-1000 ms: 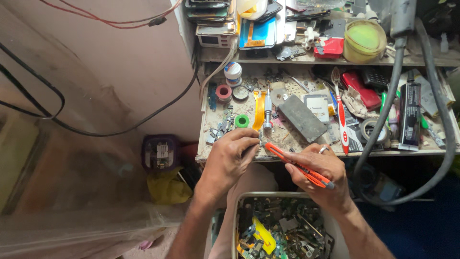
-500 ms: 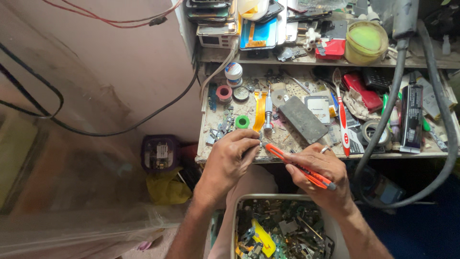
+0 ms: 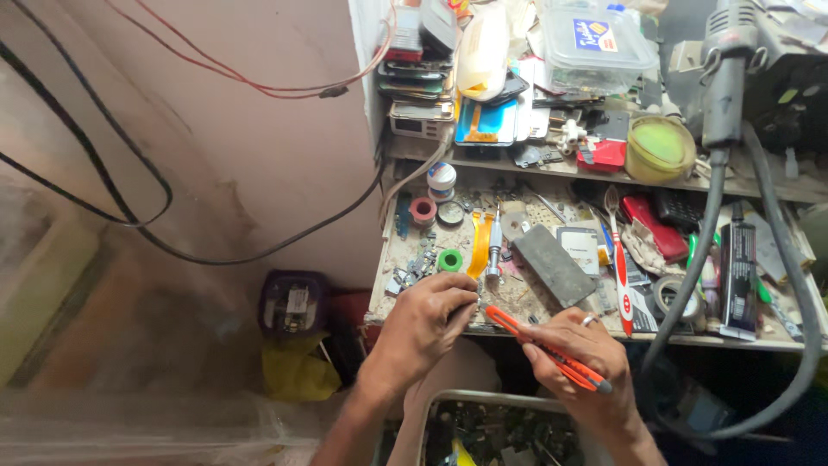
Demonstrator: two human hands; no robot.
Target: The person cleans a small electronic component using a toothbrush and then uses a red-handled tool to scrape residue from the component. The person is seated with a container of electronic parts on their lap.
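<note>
My left hand is closed around a small part at the front edge of a cluttered workbench; the part is mostly hidden by my fingers. My right hand grips orange tweezers, whose tip points left and meets the fingertips of my left hand. A ring shows on a finger of my right hand. Both hands hover just above a metal bin of circuit-board scrap between my forearms.
The bench holds a dark flat phone part, a screwdriver, a red and white toothbrush, tape rolls and a black tube. A grey hose loops at right. Cables cross the wall at left.
</note>
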